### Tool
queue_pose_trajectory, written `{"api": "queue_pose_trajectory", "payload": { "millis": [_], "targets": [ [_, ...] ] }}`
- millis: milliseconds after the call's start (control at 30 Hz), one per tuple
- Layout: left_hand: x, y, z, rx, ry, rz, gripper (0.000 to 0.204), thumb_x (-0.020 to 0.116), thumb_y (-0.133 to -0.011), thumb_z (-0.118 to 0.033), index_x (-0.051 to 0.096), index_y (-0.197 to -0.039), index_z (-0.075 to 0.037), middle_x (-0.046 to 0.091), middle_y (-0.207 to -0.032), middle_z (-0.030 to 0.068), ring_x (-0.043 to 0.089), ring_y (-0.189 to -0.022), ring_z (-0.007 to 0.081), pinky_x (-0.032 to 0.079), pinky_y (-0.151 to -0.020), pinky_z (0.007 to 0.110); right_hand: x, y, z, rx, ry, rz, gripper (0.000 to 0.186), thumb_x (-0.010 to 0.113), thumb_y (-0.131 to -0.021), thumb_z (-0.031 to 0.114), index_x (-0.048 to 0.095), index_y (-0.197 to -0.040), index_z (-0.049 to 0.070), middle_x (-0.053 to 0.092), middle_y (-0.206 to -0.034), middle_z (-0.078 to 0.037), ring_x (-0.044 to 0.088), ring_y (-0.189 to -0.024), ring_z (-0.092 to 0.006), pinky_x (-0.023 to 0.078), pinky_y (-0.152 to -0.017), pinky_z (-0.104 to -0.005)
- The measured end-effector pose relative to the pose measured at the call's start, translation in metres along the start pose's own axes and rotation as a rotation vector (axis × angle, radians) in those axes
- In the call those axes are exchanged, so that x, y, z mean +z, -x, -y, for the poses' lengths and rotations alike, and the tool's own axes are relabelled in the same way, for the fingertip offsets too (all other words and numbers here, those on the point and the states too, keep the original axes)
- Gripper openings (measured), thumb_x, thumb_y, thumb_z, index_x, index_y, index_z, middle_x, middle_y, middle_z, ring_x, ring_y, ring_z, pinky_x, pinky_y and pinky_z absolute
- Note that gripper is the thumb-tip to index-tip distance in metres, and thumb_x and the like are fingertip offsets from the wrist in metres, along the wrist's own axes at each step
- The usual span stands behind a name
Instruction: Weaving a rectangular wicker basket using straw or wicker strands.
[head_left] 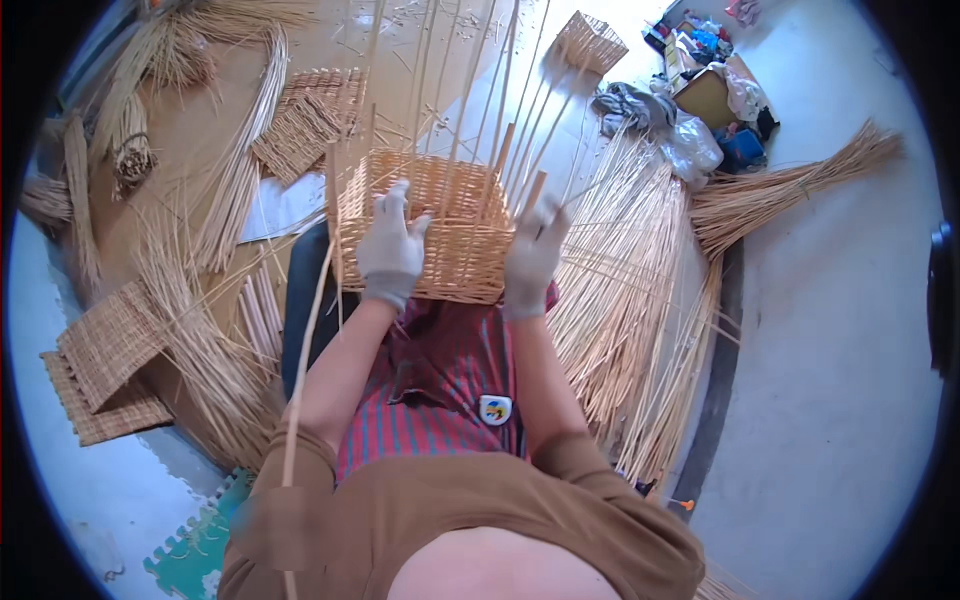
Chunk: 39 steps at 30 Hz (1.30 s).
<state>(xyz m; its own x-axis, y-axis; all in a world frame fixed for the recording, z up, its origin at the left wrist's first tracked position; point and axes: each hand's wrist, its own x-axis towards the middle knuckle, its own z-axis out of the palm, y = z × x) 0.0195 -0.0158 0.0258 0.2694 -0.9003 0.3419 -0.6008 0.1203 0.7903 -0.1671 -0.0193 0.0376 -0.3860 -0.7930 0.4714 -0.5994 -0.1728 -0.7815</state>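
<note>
A woven wicker basket rests across my lap, with long upright stakes rising from it and thicker sticks at its corners. My left hand in a pale glove grips the front wall, its fingers reaching up over the rim. At the basket's right corner is my right hand, also gloved, beside an upright stick and some thin strands; its fingers are blurred, so their grip is unclear. A long pale strand runs from the basket's left side down past my left forearm.
Bundles of canes lie at my right, another bundle beyond. Woven panels and loose strands lie at left, more panels behind. A small basket and a cluttered pile with boxes sit farther back.
</note>
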Motion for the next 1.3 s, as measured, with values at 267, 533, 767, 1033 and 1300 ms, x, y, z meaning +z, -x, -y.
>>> {"api": "queue_pose_trajectory", "payload": {
  "millis": [267, 533, 767, 1033, 1300],
  "targets": [
    [0.060, 0.035, -0.047, 0.462, -0.580, 0.322, 0.063, 0.057, -0.091, -0.008, 0.048, -0.148, -0.034, 0.054, -0.102, 0.0110, 0.063, -0.079, 0.0259, 0.055, -0.069, 0.039, -0.001, -0.084, 0.003, -0.154, -0.200, 0.115, 0.072, 0.058, -0.099, 0.010, 0.024, -0.162, 0.017, 0.069, -0.116, -0.014, 0.064, -0.113, -0.0278, 0.055, -0.093, -0.0391],
    [0.041, 0.027, -0.056, 0.550, -0.345, 0.163, 0.041, 0.060, -0.092, -0.020, 0.062, -0.133, -0.023, 0.055, -0.110, 0.0114, 0.056, -0.102, 0.0289, 0.048, -0.084, 0.042, -0.088, -0.021, -0.049, 0.214, -0.686, 0.061, 0.036, 0.041, -0.107, 0.007, 0.050, -0.143, 0.009, 0.053, -0.075, 0.001, 0.058, -0.067, -0.0105, 0.062, -0.077, -0.0408],
    [0.086, 0.044, -0.039, 0.089, 0.425, 0.343, 0.027, 0.059, -0.099, -0.010, 0.070, -0.122, -0.001, 0.069, -0.114, 0.0087, 0.064, -0.110, 0.0263, 0.051, -0.098, 0.034, -0.042, 0.007, 0.016, -0.073, -0.598, 0.363, 0.057, 0.060, -0.096, 0.002, 0.045, -0.151, 0.005, 0.059, -0.129, -0.008, 0.063, -0.105, -0.0142, 0.052, -0.095, -0.0321],
    [0.045, -0.023, -0.056, 0.061, 0.701, 0.182, 0.022, 0.060, -0.102, -0.009, 0.069, -0.119, 0.003, 0.073, -0.102, 0.0067, 0.071, -0.092, 0.0160, 0.056, -0.083, 0.027, -0.017, -0.029, -0.010, 0.122, 0.341, 0.357, 0.047, 0.083, -0.080, 0.035, 0.062, -0.109, 0.004, 0.064, -0.097, -0.017, 0.064, -0.089, -0.0369, 0.050, -0.080, -0.0469],
    [0.074, -0.006, -0.088, 0.417, 0.718, 0.419, 0.049, 0.064, -0.100, -0.016, 0.051, -0.146, -0.004, 0.062, -0.134, 0.0176, 0.056, -0.127, 0.0233, 0.046, -0.106, 0.036, 0.004, -0.040, -0.071, 0.092, 0.419, 0.153, 0.037, 0.066, -0.090, 0.043, 0.062, -0.096, 0.007, 0.066, -0.082, -0.017, 0.066, -0.077, -0.0382, 0.051, -0.066, -0.0496]
  ]
}}
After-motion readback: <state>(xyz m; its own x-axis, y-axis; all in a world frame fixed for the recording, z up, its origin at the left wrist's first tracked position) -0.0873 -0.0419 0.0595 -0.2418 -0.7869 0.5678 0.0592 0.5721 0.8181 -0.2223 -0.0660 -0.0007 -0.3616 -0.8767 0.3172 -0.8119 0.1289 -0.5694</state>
